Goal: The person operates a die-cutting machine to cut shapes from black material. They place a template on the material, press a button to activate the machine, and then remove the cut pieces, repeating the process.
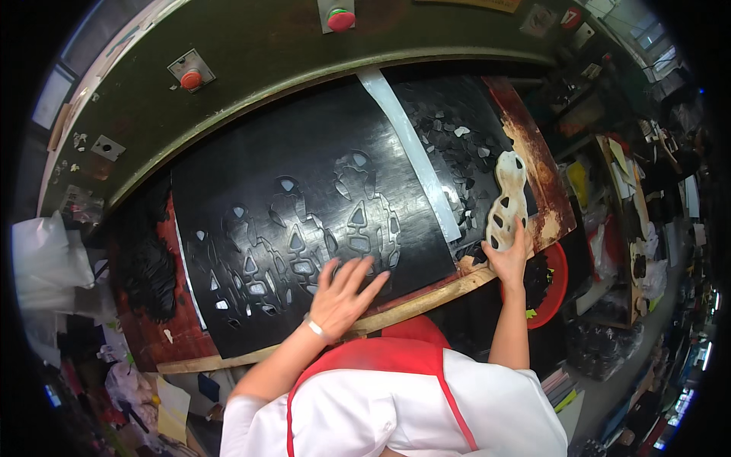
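Observation:
A large black sheet (pixel 304 145), glossy like rubber, lies on the work table and has several rows of sole-shaped cut-outs in its nearer part. My left hand (pixel 343 299) rests on the sheet's near edge beside the right-hand cut-outs, fingers spread and holding nothing. At the right, my right hand (pixel 509 255) grips the near end of a cream, sole-shaped cutting die (pixel 509 194) with several dark openings. The die stands over the red-brown board at the table's right side. Small black cut pieces (pixel 457 145) are scattered just left of it.
A pale metal strip (pixel 411 145) divides the sheet from the scraps. Behind the table stands a green machine beam (pixel 259 57) with red push buttons (pixel 190 78). Below my right hand is a red basin (pixel 560 282) with black scraps. Black material (pixel 148 266) is heaped at left.

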A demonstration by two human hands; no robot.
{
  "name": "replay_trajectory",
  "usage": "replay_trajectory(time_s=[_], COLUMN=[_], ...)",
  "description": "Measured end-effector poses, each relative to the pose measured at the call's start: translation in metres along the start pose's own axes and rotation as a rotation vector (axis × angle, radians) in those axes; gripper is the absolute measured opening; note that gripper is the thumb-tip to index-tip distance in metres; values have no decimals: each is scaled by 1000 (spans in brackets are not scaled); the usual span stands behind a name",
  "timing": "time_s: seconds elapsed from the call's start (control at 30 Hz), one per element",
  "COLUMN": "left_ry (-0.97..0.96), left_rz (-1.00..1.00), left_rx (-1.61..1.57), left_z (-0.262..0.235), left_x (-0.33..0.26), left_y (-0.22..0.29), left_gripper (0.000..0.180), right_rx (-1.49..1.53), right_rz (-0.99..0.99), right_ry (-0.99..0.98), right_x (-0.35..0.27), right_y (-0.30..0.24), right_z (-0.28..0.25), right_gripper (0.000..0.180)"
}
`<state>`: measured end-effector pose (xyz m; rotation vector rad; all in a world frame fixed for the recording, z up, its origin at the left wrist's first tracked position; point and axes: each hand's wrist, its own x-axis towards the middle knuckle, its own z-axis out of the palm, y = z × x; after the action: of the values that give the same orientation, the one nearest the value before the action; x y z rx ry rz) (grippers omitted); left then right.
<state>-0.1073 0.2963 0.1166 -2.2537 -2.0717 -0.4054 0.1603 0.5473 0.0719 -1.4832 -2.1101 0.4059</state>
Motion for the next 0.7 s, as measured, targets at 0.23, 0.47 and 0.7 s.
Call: replay_trajectory(time_s=[0.23, 0.47, 0.7], left_ry=[148, -136, 971], left_rz=[-4, -611, -791], left_rx=[-498, -949, -953], left_z=[34, 33, -132], left_x=[56, 82, 159], left_y=[-8, -42, -157], left_gripper=[24, 31, 39], right_rx=[274, 441, 324], right_rz=[-361, -684, -801], right_ry=[64, -353, -325], right_x=[-30, -90, -89], right_y=[-79, -147, -130], right_z=[10, 47, 57], right_gripper=[40, 62, 65])
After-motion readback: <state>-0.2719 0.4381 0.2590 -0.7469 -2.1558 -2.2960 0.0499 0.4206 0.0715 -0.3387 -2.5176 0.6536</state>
